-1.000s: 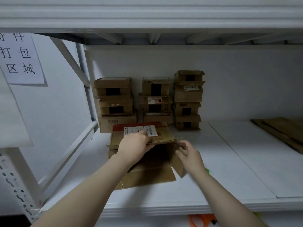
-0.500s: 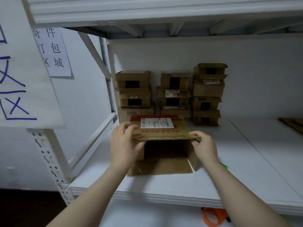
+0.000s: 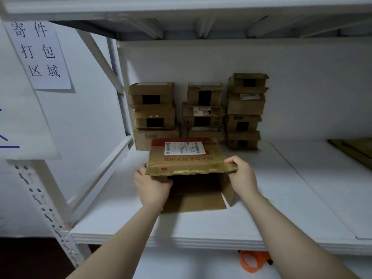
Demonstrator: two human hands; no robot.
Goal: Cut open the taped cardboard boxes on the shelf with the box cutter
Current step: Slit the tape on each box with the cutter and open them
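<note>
Cardboard box (image 3: 187,158), already open, lies on its side near the front of the shelf (image 3: 201,228), just above an orange object (image 3: 252,261) on the level below. Its mouth points toward the person, its long axis runs left to right along the shelf, and the face with the white label (image 3: 184,148) is up. The bottom flap (image 3: 193,203) lies flat on the shelf.

Both hands hold the raised top flap (image 3: 191,169). The left hand (image 3: 153,186) has its grip curled round the left corner, and the right hand (image 3: 243,176) has its grip pinched on the right corner, fingers over the edge. A green sliver (image 3: 266,200) shows beside the right forearm; what it is cannot be told, and no box cutter is plainly seen.

The inside looks dark and bare, so the box is probably light. Corrugated walls should stay stiff, but the flaps fold at their creases and the glossy taped strip may be slick. The side walls or bottom corners would be a surer hold than the flap.

Behind it, against the back wall, stacked boxes (image 3: 203,111) stand in three piles, several with dark tape. Flattened cardboard (image 3: 354,152) lies far right, and a paper sign (image 3: 40,55) hangs upper left.
</note>
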